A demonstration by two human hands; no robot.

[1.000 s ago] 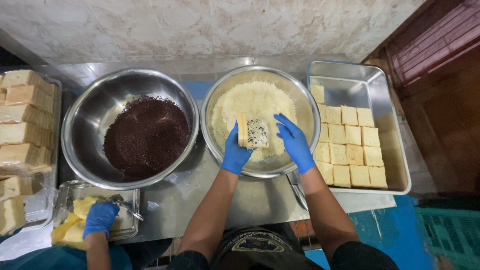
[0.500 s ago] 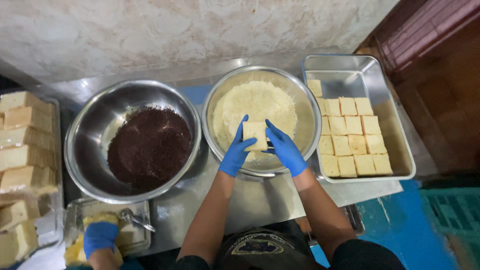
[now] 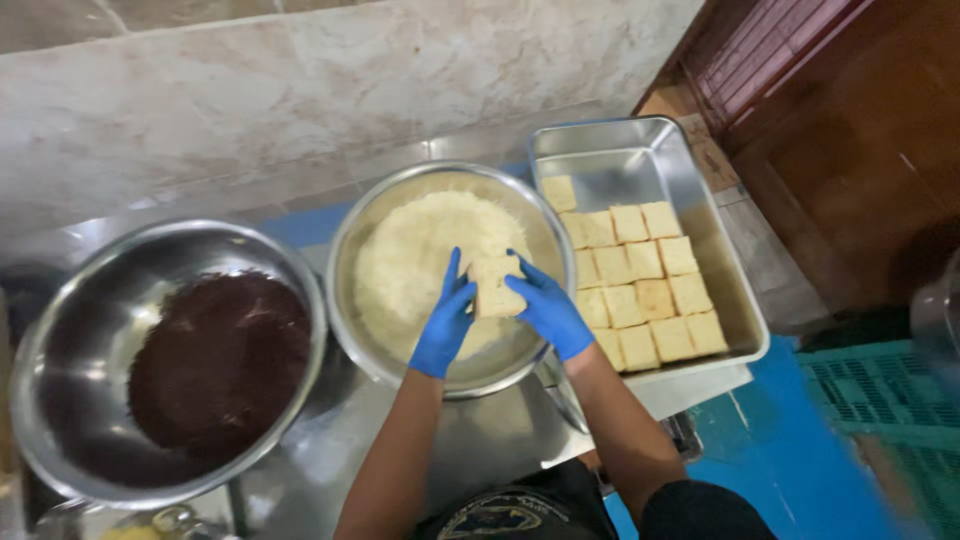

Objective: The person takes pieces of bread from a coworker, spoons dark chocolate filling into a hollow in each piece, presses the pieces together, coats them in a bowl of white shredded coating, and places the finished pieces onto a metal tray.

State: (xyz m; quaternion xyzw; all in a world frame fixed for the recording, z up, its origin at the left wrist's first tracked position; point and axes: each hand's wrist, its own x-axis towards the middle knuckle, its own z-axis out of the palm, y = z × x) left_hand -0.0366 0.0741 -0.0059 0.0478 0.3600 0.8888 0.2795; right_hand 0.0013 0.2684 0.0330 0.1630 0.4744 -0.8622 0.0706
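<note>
Both gloved hands, the left hand [image 3: 445,325] and the right hand [image 3: 545,310], press a pale square block [image 3: 493,283] between their fingers over the middle of the crumb-filled steel bowl [image 3: 355,250], the block sitting at about three o'clock of the white heap. The coating looks loose, so a squeeze that is too hard could crack the soft block, and a tilt could shed crumbs onto the counter. The tray of coated squares [image 3: 740,300] lies at three o'clock and the bowl of dark sprinkles [image 3: 60,330] at nine, so a careless swing either way could mix the toppings.
</note>
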